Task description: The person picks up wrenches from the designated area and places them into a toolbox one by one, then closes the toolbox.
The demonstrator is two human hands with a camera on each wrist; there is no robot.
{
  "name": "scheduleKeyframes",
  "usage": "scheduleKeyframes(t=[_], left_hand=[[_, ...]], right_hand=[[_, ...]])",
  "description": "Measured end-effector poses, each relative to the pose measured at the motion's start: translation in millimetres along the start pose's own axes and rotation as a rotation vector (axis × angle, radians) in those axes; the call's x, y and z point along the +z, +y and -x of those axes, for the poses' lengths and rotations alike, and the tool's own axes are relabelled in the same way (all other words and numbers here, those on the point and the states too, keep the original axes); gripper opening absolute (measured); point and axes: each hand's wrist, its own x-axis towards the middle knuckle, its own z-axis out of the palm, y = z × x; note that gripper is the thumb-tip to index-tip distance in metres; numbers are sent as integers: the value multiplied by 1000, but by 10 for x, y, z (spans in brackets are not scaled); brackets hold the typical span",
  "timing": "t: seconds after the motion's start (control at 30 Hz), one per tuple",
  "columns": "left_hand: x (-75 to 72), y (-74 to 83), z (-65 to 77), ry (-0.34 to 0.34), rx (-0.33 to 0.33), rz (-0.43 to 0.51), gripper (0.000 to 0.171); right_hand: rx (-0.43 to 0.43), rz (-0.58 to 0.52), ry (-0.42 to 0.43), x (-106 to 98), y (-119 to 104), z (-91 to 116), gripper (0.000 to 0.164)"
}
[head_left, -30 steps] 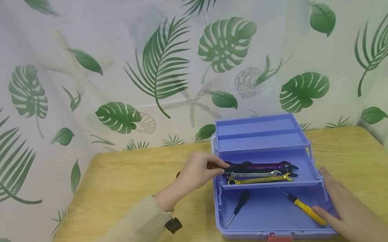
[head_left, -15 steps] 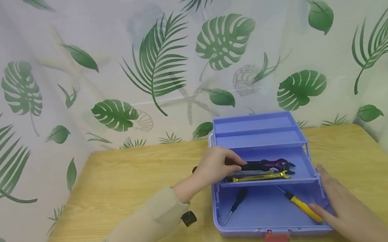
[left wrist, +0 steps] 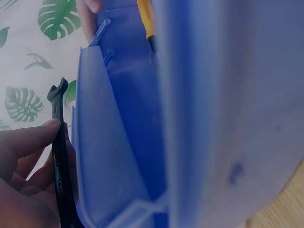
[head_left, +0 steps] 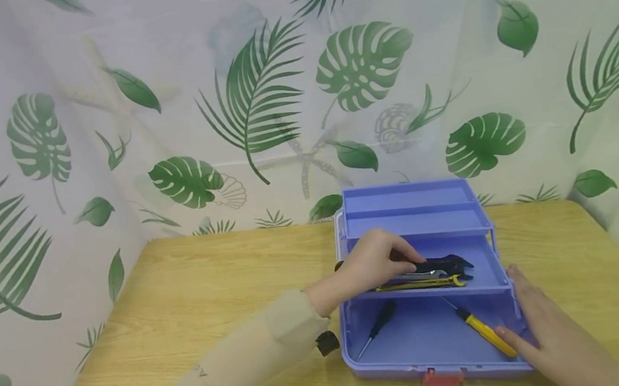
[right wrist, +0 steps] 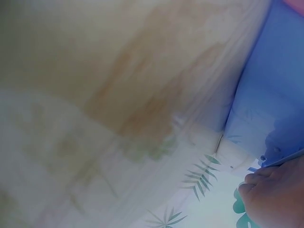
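My left hand (head_left: pixel 376 263) pinches a black open-end wrench (left wrist: pixel 61 156) between thumb and fingers. It is over the middle tray (head_left: pixel 489 262) of a blue-purple toolbox (head_left: pixel 446 364), with the wrench's open jaw pointing right. Below the hand in that tray lie a silver wrench (head_left: pixel 434 274) and a yellow wrench (head_left: pixel 456 280), partly hidden by hand and held wrench. My right hand (head_left: pixel 556 330) holds the toolbox's right side wall, thumb over the rim and fingers along the outside. Its fingertips meet the box edge in the right wrist view.
In the toolbox's bottom lie a black-handled screwdriver (head_left: pixel 382 320) and a yellow-handled screwdriver (head_left: pixel 485 333). The top tray (head_left: pixel 417 222) is raised behind. A red latch (head_left: pixel 442 381) hangs at the front. The box stands on a wooden table (head_left: pixel 228 277) before a leaf-patterned cloth (head_left: pixel 256 10).
The left hand has moved right with the black wrench, from the box's left edge to over the middle tray. The purple wrench behind is now hidden. The right hand stays on the wall.
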Motion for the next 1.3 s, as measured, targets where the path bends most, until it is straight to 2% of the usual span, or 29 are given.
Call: scheduleKeyframes(t=[0.2,0.43,0.67,0.9,1.3], left_hand=[[49,89,-69,-20,21,-72,15],[87,138,-134,-46,33,-55,16],[112,132,-153,-72,37,-59,17],[123,133,-169,-100,35,-128,19],[155,85,-186,-128,45,-189,24]], right_hand=[[-9,-9,7,14,4,7,102],[-4,6,-1,-1,4,1,102],[-12,-2,-1,-8,-8,4,102],[-16,4,6,3,-2,4,103],[-25,-16,8,26,24,-2,103]])
